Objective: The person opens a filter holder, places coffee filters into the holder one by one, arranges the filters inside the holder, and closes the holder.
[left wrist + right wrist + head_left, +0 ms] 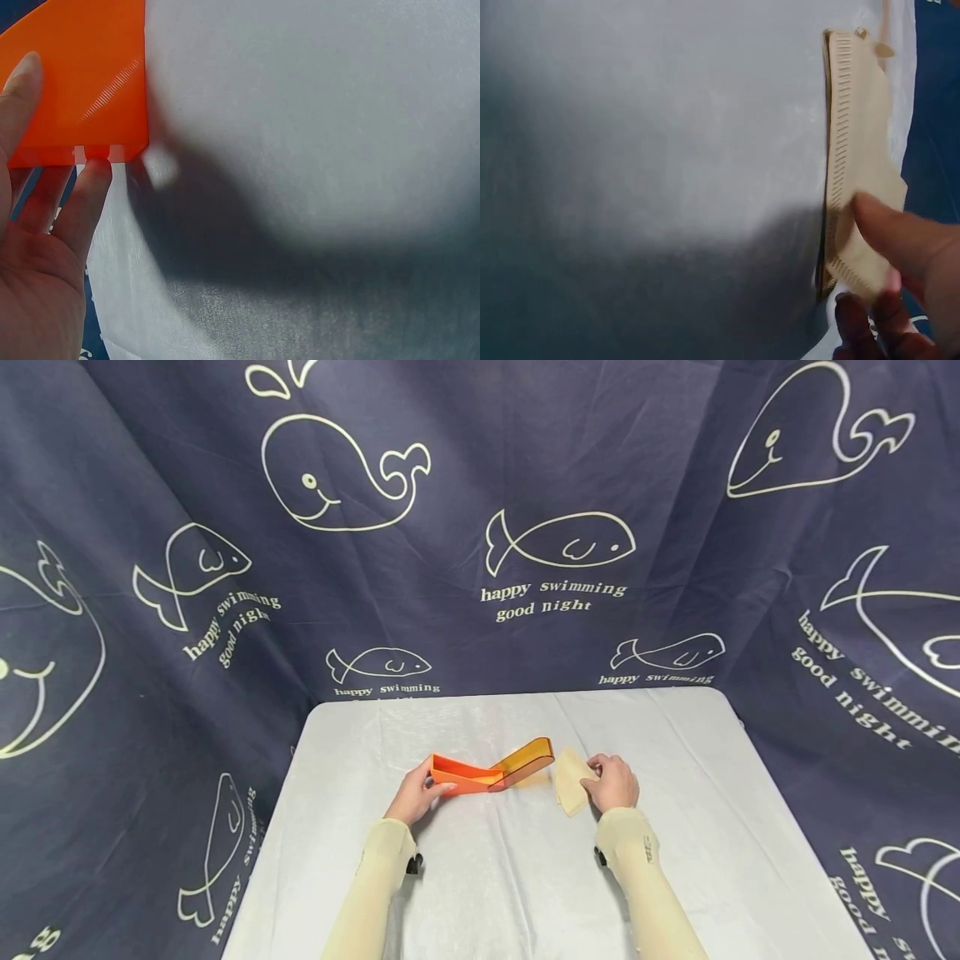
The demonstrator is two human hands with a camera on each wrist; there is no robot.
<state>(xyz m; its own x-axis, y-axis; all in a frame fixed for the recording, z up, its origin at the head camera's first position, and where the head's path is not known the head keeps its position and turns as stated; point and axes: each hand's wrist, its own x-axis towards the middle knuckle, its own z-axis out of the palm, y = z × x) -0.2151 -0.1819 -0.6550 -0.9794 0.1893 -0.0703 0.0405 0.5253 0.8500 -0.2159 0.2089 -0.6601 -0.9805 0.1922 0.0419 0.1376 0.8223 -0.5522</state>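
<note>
My left hand [409, 797] grips the left end of an orange plastic holder [471, 784], with the thumb [22, 94] on its near face and fingertips at its edge. From the holder's right end an amber see-through lid [523, 763] stands swung open, slanting up to the right. Just right of the lid, my right hand [618, 785] pinches a small stack of tan paper coffee filters [571, 781] between thumb and fingers. The right wrist view shows the crimped seams of the filters [864, 127]. The holder's inside is hardly visible.
A white cloth covers the table [502, 893], with rounded far corners. Behind it and at both sides hangs a dark blue curtain [465, 460] printed with whales and fish. Dark shadows of the hands fall on the cloth.
</note>
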